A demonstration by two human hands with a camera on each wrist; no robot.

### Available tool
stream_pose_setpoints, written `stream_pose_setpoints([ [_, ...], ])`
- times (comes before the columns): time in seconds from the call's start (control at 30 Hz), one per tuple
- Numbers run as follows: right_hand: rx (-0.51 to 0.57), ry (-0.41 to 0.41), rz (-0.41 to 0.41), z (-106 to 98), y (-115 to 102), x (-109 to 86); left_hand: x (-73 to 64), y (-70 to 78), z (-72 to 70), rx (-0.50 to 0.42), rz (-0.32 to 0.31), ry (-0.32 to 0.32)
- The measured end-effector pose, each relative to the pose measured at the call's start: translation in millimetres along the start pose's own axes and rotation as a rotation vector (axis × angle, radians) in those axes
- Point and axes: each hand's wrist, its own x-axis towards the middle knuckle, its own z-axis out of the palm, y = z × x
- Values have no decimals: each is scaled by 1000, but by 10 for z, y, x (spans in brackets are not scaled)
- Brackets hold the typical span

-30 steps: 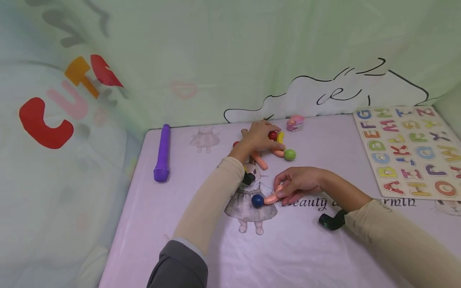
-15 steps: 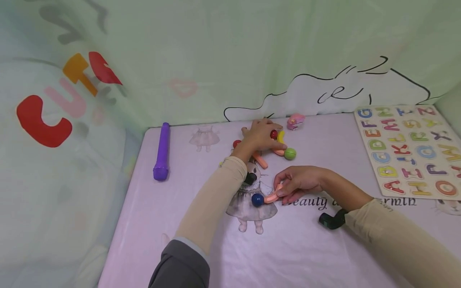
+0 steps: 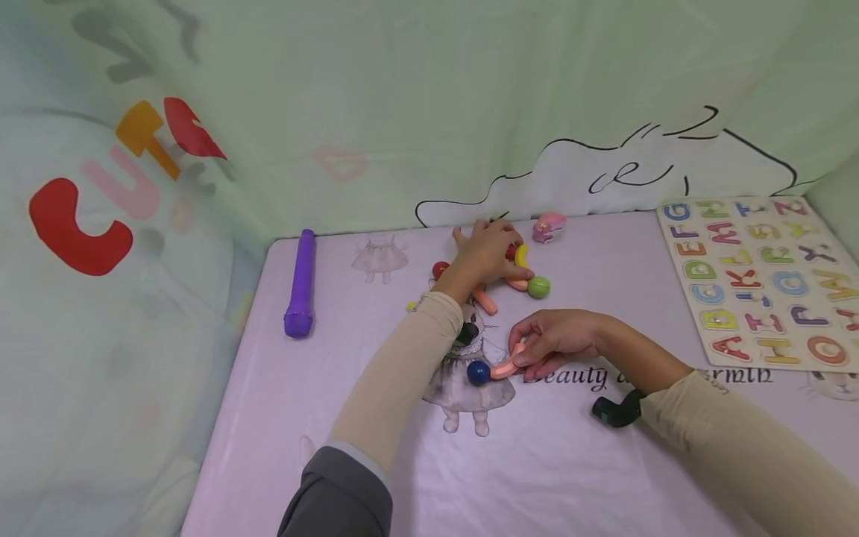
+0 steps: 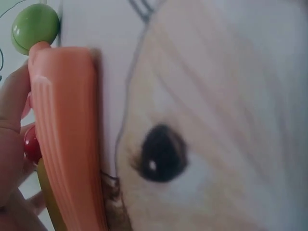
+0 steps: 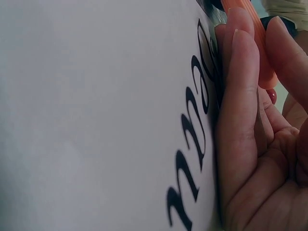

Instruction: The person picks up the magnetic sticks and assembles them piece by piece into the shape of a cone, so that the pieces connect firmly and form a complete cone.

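Observation:
My left hand (image 3: pixel 486 253) curls over a toy stick-and-ball piece at the back middle, thumb by the green ball (image 3: pixel 539 287) and fingertips at a red ball (image 3: pixel 511 253). A yellow curved stick (image 3: pixel 521 256) and an orange one (image 3: pixel 517 285) lie between these balls. Below that palm is a loose orange stick (image 4: pixel 67 120), large in the left wrist view. My right hand (image 3: pixel 560 339) pinches an orange curved stick (image 3: pixel 503 369) between thumb and fingers, low over the cloth. A blue ball (image 3: pixel 479 372) sits at the stick's far end.
Another red ball (image 3: pixel 440 269) lies left of the left wrist. A purple toy microphone (image 3: pixel 300 287) is at the left, a small pink toy (image 3: pixel 549 227) at the back. The alphabet board (image 3: pixel 758 287) lies far right, and a dark curved object (image 3: pixel 616 411) by the right sleeve.
The left fingertips have shifted slightly and now cover more of the red ball. The right hand, its orange stick and the blue ball have stayed in place.

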Motion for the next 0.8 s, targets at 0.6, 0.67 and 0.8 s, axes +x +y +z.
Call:
stream_pose_setpoints([
  [0.6, 2, 23, 29, 13, -12, 1, -19, -3, -32, -84, 45, 78],
  [0.67, 0, 24, 27, 12, -10, 1, -39, -10, -63, -101, 41, 82],
  [0.8, 3, 16, 25, 11, -11, -1, -88, -19, -130, -111, 52, 100],
])
